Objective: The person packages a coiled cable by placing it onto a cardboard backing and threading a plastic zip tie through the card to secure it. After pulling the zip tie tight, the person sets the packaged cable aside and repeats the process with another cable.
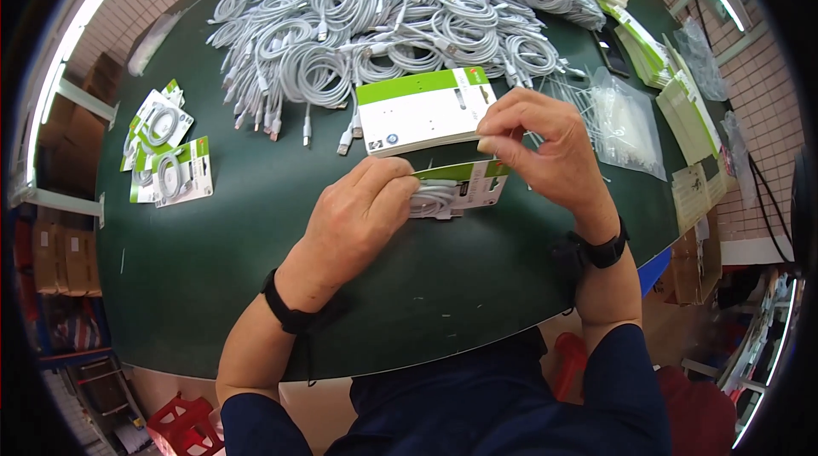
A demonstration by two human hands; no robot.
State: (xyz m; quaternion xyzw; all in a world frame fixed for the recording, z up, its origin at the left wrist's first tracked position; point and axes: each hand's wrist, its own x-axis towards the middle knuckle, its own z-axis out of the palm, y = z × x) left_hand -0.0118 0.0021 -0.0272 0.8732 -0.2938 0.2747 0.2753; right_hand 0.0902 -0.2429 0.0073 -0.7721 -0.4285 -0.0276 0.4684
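My left hand [362, 204] is closed on a green-and-white packaging card [479, 187] with a coiled grey cable [434, 198] against it. The card is tilted on edge, and a thin white strand pokes up by my left fingertips. My right hand [541, 145] pinches thumb and forefinger together above that card, beside the right corner of a stack of cards [422, 115]. Whatever lies in that pinch is too small to make out. The stack lies flat, its top card white with a green band.
A large heap of coiled grey cables [375, 17] covers the far table [383, 303]. Cards with cables [170, 175] lie at left. On the right are a clear bag of white zip ties [626, 124], a dark phone [610, 51] and more stacked cards [688, 115].
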